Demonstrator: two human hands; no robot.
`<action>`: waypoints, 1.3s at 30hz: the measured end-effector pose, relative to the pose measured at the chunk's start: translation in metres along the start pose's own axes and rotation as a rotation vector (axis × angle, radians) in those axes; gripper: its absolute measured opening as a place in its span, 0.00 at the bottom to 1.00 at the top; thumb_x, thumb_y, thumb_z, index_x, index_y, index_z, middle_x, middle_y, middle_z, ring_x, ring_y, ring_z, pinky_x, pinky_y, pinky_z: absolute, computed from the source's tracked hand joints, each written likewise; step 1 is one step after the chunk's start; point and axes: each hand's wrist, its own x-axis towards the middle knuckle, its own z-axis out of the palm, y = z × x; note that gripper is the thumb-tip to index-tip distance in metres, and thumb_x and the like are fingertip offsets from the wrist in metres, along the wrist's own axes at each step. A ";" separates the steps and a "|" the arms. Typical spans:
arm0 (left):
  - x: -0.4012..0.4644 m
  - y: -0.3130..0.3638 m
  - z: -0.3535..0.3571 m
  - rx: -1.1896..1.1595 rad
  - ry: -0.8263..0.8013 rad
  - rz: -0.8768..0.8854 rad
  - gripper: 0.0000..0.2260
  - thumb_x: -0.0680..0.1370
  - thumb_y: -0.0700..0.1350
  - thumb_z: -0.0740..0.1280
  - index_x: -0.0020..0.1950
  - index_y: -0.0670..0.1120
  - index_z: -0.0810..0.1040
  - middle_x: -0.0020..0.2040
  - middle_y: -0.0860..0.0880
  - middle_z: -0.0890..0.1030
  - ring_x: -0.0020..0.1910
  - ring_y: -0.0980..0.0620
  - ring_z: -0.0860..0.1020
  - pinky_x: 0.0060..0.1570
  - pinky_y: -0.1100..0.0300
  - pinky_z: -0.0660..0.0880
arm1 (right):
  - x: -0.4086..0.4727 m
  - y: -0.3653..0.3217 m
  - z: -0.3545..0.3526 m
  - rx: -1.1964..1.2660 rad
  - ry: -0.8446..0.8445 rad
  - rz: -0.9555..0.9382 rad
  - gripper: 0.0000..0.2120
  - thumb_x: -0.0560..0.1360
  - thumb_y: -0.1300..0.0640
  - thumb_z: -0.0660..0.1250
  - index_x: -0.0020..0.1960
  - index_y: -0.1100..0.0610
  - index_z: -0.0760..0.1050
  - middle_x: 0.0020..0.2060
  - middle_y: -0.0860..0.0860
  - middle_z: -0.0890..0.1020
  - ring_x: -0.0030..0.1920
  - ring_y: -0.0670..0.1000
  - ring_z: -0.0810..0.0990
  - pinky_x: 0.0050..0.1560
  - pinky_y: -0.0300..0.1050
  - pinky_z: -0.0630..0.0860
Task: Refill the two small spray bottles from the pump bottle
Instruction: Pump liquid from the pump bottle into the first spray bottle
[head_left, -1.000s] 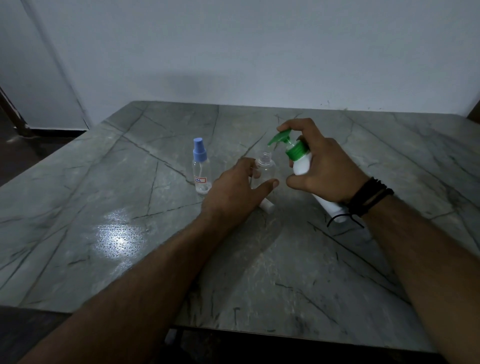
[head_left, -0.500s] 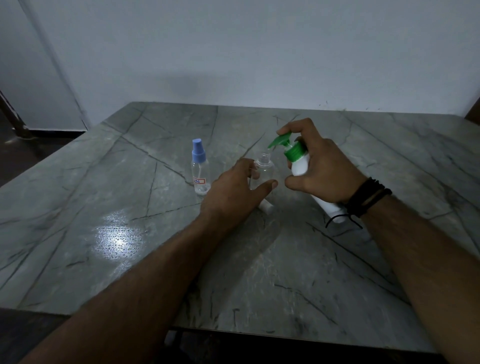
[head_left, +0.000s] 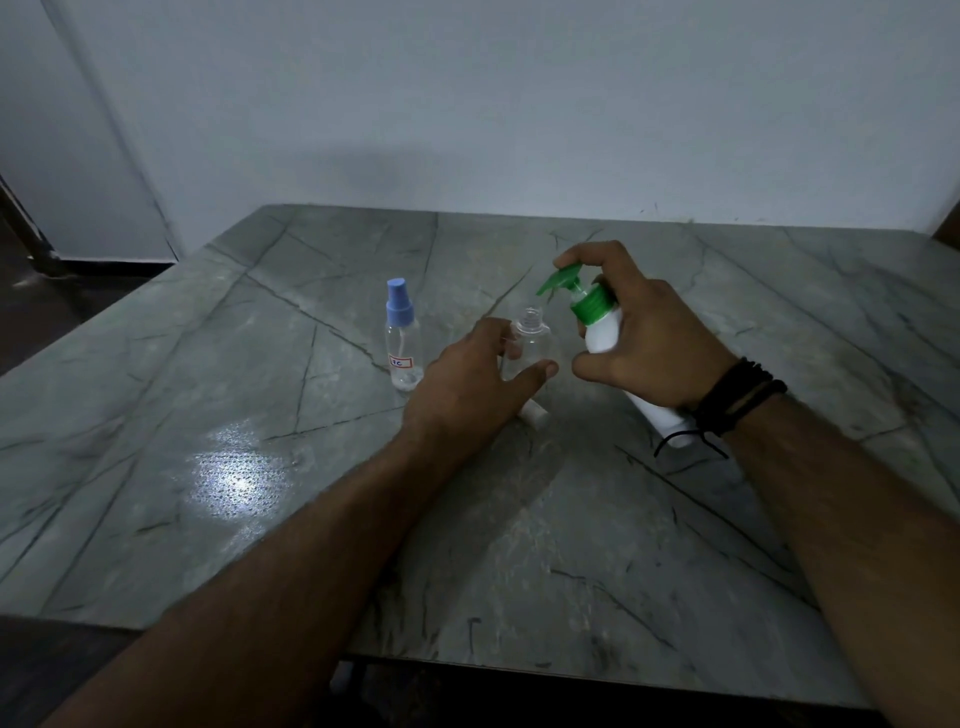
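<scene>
An uncapped clear small spray bottle (head_left: 531, 340) stands upright mid-table; my left hand (head_left: 475, 382) holds it between fingers and thumb. My right hand (head_left: 641, 338) grips the white pump bottle (head_left: 602, 332), tilted, its green pump head (head_left: 563, 278) pointing at the open neck, my forefinger on top of the pump. A second small spray bottle (head_left: 401, 338) with a blue cap and a label stands upright just left of my left hand. A white piece (head_left: 534, 413), perhaps the removed sprayer, lies partly hidden under my left hand.
The grey marble table (head_left: 260, 467) meets a white wall at the back. Its front edge runs below my forearms. A bright light reflection lies on the left part of the tabletop. Dark bands circle my right wrist (head_left: 737, 400).
The pump nozzle has lifted slightly above the open bottle's neck. Both hands stay in nearly the same place.
</scene>
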 end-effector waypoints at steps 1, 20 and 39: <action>0.000 0.000 0.000 0.002 -0.006 -0.006 0.22 0.75 0.61 0.68 0.64 0.51 0.71 0.62 0.53 0.77 0.52 0.59 0.72 0.47 0.62 0.68 | 0.000 0.000 0.000 0.000 0.002 0.000 0.36 0.63 0.59 0.74 0.68 0.48 0.66 0.37 0.50 0.79 0.34 0.52 0.79 0.36 0.51 0.76; 0.000 0.003 0.000 0.016 -0.024 -0.030 0.22 0.76 0.61 0.68 0.64 0.52 0.71 0.63 0.53 0.77 0.51 0.59 0.71 0.47 0.61 0.66 | 0.001 -0.001 0.001 -0.013 -0.035 0.001 0.35 0.64 0.63 0.77 0.67 0.51 0.66 0.40 0.50 0.80 0.35 0.48 0.80 0.38 0.49 0.77; 0.000 0.004 -0.001 0.009 -0.030 -0.028 0.22 0.76 0.60 0.68 0.64 0.51 0.71 0.63 0.53 0.77 0.52 0.59 0.71 0.47 0.62 0.67 | 0.001 -0.003 0.001 0.014 -0.058 0.003 0.34 0.63 0.59 0.75 0.66 0.51 0.66 0.40 0.50 0.81 0.36 0.51 0.81 0.38 0.53 0.77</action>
